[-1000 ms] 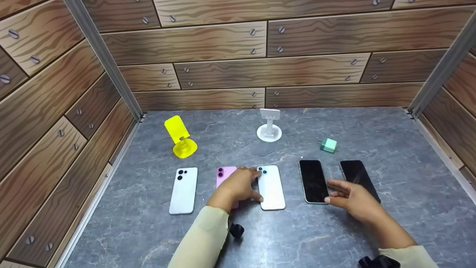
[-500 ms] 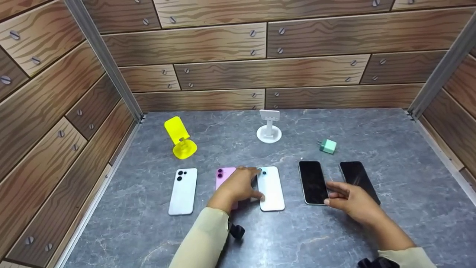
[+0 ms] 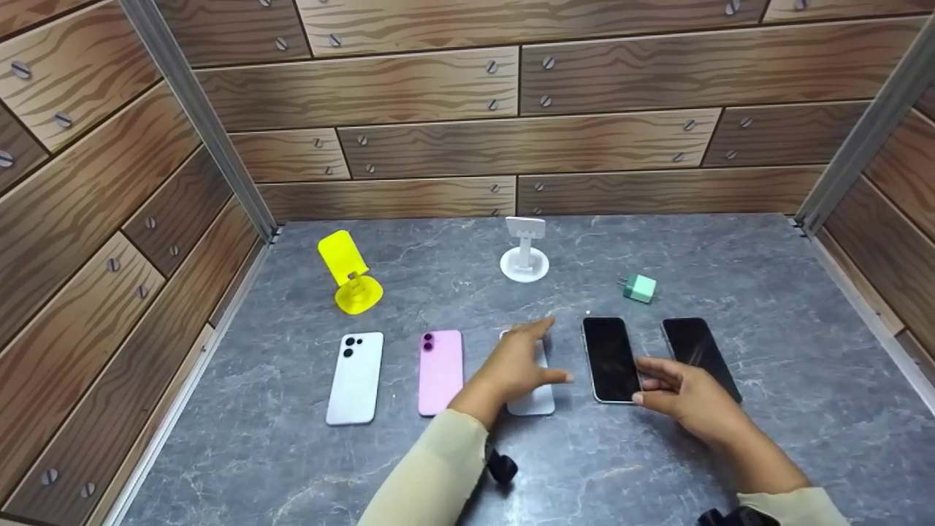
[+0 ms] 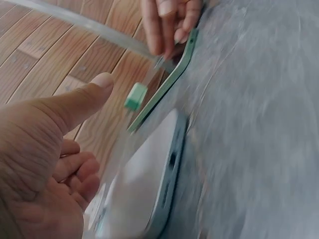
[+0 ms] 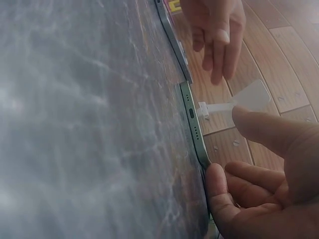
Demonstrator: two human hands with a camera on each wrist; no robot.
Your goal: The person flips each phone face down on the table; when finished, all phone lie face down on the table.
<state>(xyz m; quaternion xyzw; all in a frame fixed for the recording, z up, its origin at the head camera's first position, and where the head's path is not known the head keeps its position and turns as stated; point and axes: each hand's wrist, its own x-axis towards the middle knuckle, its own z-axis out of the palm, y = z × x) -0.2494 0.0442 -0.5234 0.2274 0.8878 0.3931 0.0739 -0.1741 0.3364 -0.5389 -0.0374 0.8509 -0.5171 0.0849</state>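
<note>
Several phones lie in a row on the grey marbled table. My left hand (image 3: 517,363) hovers over a white phone (image 3: 537,400), partly covering it, with thumb and fingers spread toward the right. In the left wrist view its palm is empty beside that white phone (image 4: 144,174). Right of it, a phone with a black screen (image 3: 608,359) lies face up; its edge looks green in the right wrist view. My right hand (image 3: 694,398) rests at this phone's right side, a fingertip (image 5: 217,181) right at its lower corner. Beneath that hand lies another dark-screened phone (image 3: 705,354), partly hidden.
Left of my hands lie a pink phone (image 3: 440,376) and a pale phone (image 3: 356,380), both back up. Behind the row stand a yellow phone stand (image 3: 350,274), a white phone stand (image 3: 524,252) and a green charger plug (image 3: 640,288). Wood-patterned walls enclose the table.
My left hand has moved right, from between the pink and white phones to over the white one, uncovering the pink phone. The right hand stays at the black-screened phone's edge.
</note>
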